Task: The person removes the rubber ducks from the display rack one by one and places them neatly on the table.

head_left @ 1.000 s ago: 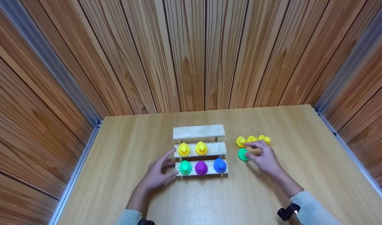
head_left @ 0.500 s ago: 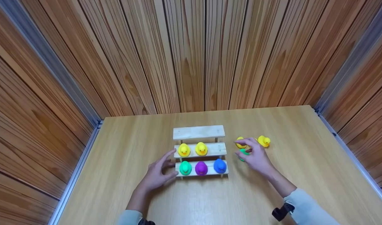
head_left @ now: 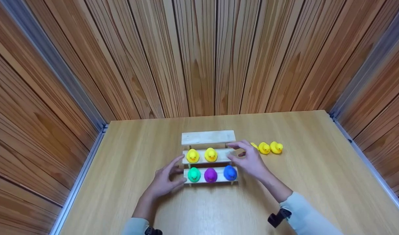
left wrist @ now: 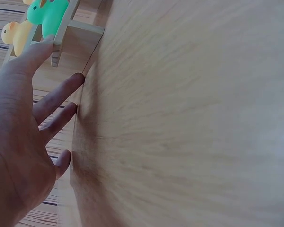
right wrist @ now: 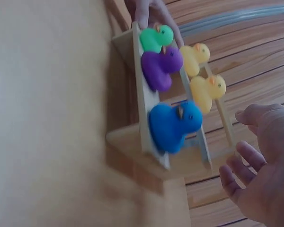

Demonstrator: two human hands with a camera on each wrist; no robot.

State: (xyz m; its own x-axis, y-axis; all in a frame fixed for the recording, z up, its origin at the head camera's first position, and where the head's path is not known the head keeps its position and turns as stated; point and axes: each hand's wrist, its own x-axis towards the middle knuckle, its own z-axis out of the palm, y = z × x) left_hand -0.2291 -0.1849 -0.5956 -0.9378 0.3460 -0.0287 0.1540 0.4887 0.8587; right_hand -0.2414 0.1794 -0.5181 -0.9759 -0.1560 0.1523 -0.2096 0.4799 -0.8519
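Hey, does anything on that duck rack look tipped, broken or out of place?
Nothing stands out. The rack stands upright and looks undamaged. Its two yellow ducks, green duck, purple duck and blue duck all sit upright. The right hand hides part of the middle shelf.

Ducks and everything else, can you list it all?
Table: 1, light wood, lower half
Walls: 3, brown wood, back and sides
Rails: several, grey, corners
Shelf: 1, pale wood, on table
Green duck: 1, green, bottom step, left
Purple duck: 1, purple, same step, middle
Blue duck: 1, blue, same step, right
Yellow ducks: 5, yellow, 2 on middle step, 3 on table, one partly hidden
Wrist gadgets: 2, black, on wrists
Sleeves: 2, pale, lower edge
Left hand: 1, bare, shelf's left end
Right hand: 1, bare, by middle step
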